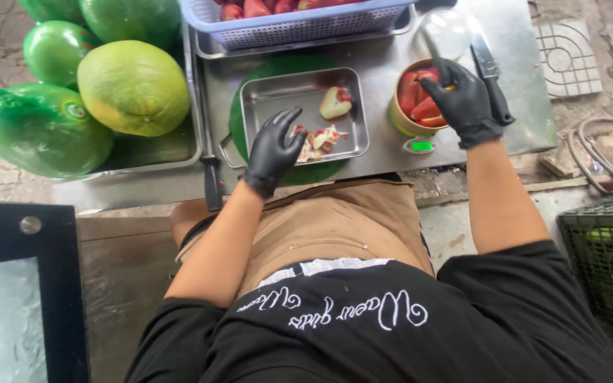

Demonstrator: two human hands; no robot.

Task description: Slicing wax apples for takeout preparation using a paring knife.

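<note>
The person's left hand (272, 150), in a black glove, hangs over the near left corner of a shallow metal tray (352, 135), fingers spread and loose, not gripping anything. Its fingertips sit right by a little heap of fruit scraps (318, 141) in the tray. One cut piece of red-skinned fruit (335, 102) lies on its own farther back in the same tray. The tray rests on a round green board (321, 172) on the steel counter (381, 60).

The right hand (465, 101), gloved too, is over a tan paper cup (400, 119) full of red fruit wedges (426, 110). It's curled around a small yellow bit at the fingertips, can't tell what that is. A knife with a black handle (489, 71) lies on the counter just behind that hand, and a small green-lit display (420, 146) sits at the counter edge in front of the cup.

Farther back there's a pale blue plastic basket (299, 25) with more red fruit in it. Off to the left, a steel tray holds big green pomelos (133, 86). A couple are wrapped in green netting, and one has a small round sticker (74, 110) on it.
</note>
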